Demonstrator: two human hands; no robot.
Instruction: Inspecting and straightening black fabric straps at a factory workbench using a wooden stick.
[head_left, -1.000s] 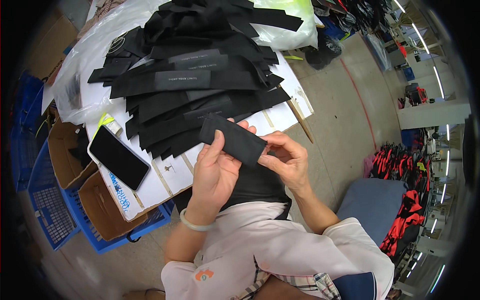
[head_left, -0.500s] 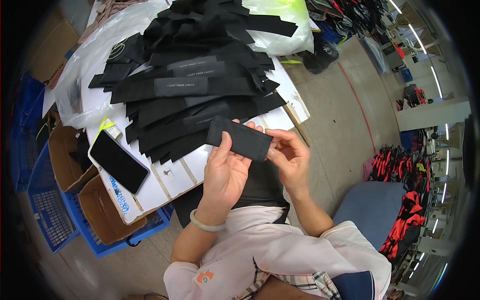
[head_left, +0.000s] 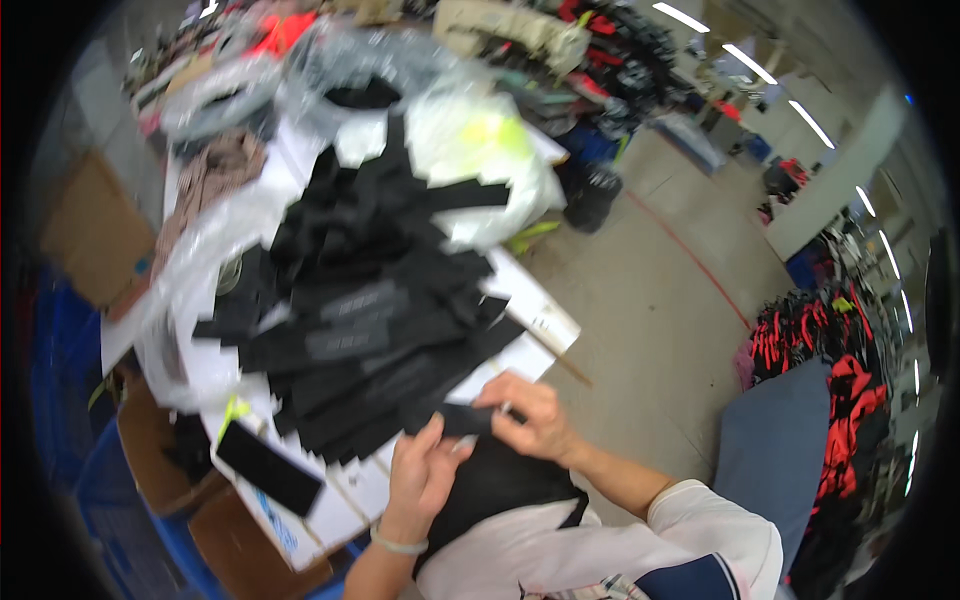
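A small flat piece of black fabric (head_left: pixel 462 419) is stretched between my two hands above the near edge of the table. My left hand (head_left: pixel 425 468) pinches its left end, thumb on top. My right hand (head_left: pixel 530 418) closes its fingers on the other end, where a tiny pale spot shows, too blurred to name. Just beyond my hands, black fabric strips (head_left: pixel 340 395) lie in a heap, some with grey printed patches. A black-screened phone (head_left: pixel 268 467) rests on the table left of my hands.
The white-topped table (head_left: pixel 535 318) also carries clear plastic bags (head_left: pixel 455 150) and a brown checked cloth (head_left: pixel 215 175). Cardboard boxes (head_left: pixel 245 535) and blue crates (head_left: pixel 125 520) stand at the left. A grey-blue padded surface (head_left: pixel 770 440) and red-black goods (head_left: pixel 850 440) are at the right.
The view has tilted up, so more of the table's far end shows. The fabric piece now lies flatter and narrower to view, and my right fingers have curled over its end.
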